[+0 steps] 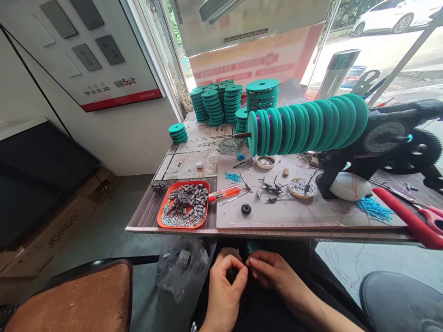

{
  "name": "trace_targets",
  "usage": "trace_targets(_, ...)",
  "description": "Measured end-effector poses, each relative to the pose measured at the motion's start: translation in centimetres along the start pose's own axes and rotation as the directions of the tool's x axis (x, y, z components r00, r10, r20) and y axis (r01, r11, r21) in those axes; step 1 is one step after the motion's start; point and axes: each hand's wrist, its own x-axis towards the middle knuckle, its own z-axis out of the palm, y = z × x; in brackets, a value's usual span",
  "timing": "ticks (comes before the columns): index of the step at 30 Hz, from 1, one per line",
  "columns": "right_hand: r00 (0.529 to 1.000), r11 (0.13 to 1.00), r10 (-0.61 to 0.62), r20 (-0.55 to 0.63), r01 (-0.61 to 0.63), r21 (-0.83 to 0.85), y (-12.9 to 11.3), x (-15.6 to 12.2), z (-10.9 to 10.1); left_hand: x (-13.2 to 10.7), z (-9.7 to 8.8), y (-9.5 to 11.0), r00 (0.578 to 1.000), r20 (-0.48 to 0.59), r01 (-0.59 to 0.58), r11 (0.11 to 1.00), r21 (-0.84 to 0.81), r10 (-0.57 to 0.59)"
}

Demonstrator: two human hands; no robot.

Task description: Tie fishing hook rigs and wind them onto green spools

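Over my lap, below the table's front edge, my left hand (224, 283) is closed, thumb and forefinger pinched together. My right hand (273, 272) is closed too, its fingertips almost meeting those of the left. Whatever sits between the fingertips is too small to make out. Just behind the hands, a bit of a teal round thing (254, 245) shows on my dark trousers, mostly hidden. Nearest on the table above are a black ring-shaped roll (246, 209) and an orange tray (160, 216) of grey metal weights and small beads.
Teal spools (308, 124) fill the rod of a black hand-cranked winder (384, 138); more stacked spools (211, 108) stand behind. Small bead dishes (302, 195), an orange-red tube (224, 192), blue sleeves (374, 210) and red-handled scissors (432, 219) lie about. A plastic bag (180, 267) hangs at left.
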Motion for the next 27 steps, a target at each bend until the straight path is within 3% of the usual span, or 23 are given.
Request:
trace_targets(7, 1.000, 0.999, -0.021, -0.012, 0.020, -0.047, -0.3, -0.1, 0.2, -0.1, 0.0, -0.2, 1.000, -0.008, 0.016, 1.000, 0.007, -0.016)
trace_targets(17, 0.984, 0.973, -0.132, -0.118, 0.107, -0.203, 0.1, 0.0, 0.1, -0.2, 0.0, -0.3, 1.000, 0.010, 0.014, 0.999, 0.038, -0.014)
trace_targets(27, 0.979, 0.932, -0.169, -0.110, 0.123, -0.340, -1.1, -1.2, 0.9, -0.1, -0.1, -1.3, 1.000, -0.005, 0.028, 0.999, -0.029, -0.028)
